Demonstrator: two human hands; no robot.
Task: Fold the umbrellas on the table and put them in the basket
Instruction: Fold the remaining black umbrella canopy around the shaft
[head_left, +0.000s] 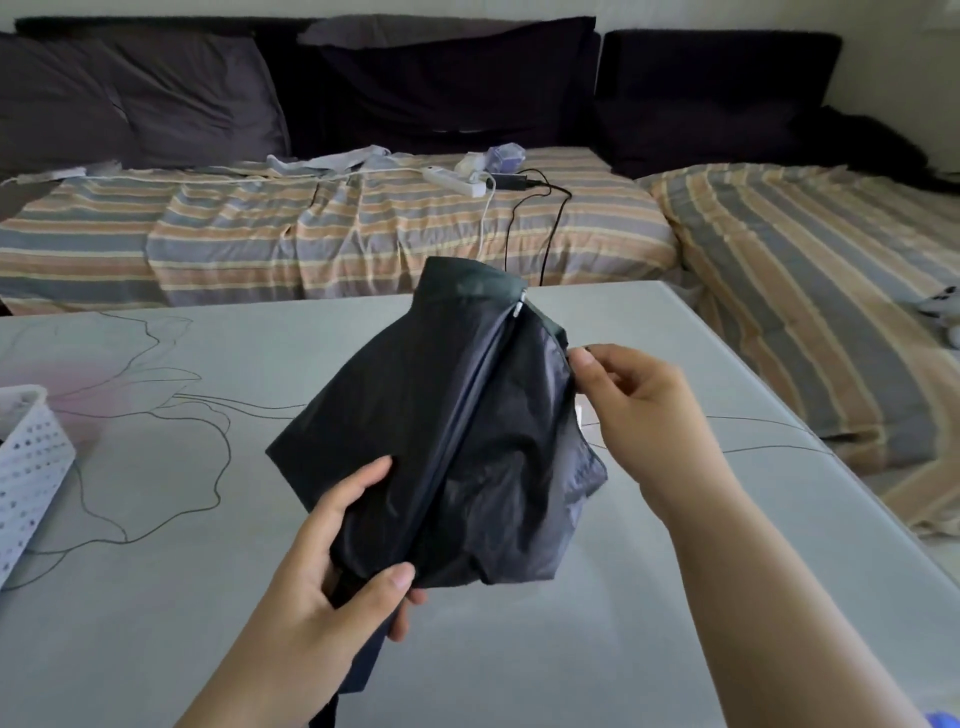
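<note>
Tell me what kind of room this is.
Probably a home living room. A dark sofa with a striped cover runs along the wall, a power strip with cables lies on it, and a table stands in front.

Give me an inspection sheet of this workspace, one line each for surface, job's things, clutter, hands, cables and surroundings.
Surface: pale grey table with a dark line drawing of a flower.
Job's things: collapsed black fabric umbrella, canopy loose, held above the table; white perforated plastic basket at the left edge.
Clutter: nothing seen on the table.
Hands: left hand grips the umbrella's lower end; right hand pinches the canopy's right edge.
Cables: white power strip with black and white leads on the couch behind.
Surroundings: couch with striped cover, dark cushions and scattered pale items.
</note>
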